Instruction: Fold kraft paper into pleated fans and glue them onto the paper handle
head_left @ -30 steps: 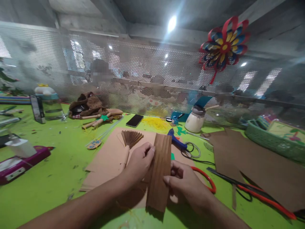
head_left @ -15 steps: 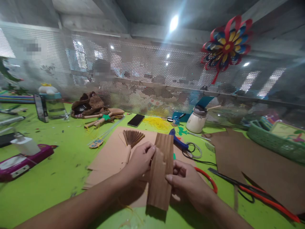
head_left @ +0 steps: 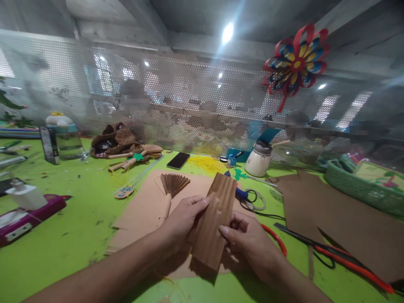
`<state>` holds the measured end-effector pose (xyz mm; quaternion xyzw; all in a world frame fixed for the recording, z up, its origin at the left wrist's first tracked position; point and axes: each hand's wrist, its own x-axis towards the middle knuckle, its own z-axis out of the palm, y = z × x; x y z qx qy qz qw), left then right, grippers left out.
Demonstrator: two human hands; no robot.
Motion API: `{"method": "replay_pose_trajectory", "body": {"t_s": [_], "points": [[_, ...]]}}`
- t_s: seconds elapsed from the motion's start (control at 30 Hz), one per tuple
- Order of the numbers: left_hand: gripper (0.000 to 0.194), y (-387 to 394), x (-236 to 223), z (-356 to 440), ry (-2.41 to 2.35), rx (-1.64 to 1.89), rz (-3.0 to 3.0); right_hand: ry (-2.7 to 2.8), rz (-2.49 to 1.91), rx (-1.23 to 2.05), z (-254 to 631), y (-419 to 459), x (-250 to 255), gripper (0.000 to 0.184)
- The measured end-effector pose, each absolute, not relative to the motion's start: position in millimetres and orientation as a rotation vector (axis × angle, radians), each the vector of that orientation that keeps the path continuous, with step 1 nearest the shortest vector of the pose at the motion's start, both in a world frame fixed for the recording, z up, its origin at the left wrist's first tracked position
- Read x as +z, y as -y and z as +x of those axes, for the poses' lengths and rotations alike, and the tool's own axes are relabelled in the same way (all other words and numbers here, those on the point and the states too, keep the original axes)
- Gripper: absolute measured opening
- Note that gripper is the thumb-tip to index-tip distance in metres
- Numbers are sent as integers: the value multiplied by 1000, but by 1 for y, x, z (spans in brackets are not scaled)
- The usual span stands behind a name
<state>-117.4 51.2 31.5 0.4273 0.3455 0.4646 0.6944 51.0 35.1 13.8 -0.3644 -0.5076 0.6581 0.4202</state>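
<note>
Brown creased strip (head_left: pixel 213 227), one: tilted, held above tan paper sheets (head_left: pixel 139 216) on the green worktop (head_left: pixel 85 219). Left hand (head_left: pixel 185 215): pinching the strip's left edge, thumb on top. Right hand (head_left: pixel 248 235): pinching its right edge, thumb on top. Pleated fan (head_left: pixel 175 184), one: lying on the sheets. Phone (head_left: pixel 178 160), yellow strands (head_left: pixel 206 163), jar (head_left: pixel 257 163): near the worktop's far edge.

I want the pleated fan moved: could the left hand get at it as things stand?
Probably yes: the pleated fan lies on the tan paper close to the left hand, with nothing covering its pleats. That hand is holding the brown strip, so would likely need to let go first.
</note>
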Motion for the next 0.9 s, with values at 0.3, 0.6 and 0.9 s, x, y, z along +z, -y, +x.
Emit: {"method": "replay_pose_trajectory", "body": {"t_s": [0.3,0.6,0.9], "points": [[20,-54,26,-118,-744,1052,822,1276,-891,1638,49,-36,10,28],[23,-58,23,-118,-823,1111,904,1279,-971,1598,51,-38,9,32],[24,-52,26,-115,-770,1021,907,1207,-955,1632,49,-39,7,31]]}}
